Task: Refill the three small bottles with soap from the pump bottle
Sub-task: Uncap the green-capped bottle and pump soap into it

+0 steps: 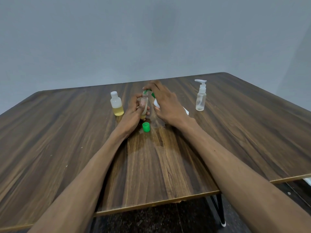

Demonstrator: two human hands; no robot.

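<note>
Gripping a small open bottle upright at frame centre, left hand fingers curling round it. Resting on the green pump head of the soap bottle, right hand fingers arching over, perhaps pressing. Lying just below on the counter: a green cap. Standing left: a white-capped bottle. Standing right: a clear pump bottle.

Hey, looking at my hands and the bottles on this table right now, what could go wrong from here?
1. Your left hand holds the small clear bottle under the green pump nozzle; the opening is narrow, so soap may miss it and run down.
2. The wooden table already looks wet near the loose green cap, so a bottle could slide.
3. Your right hand presses the pump bottle, which might tip.
</note>
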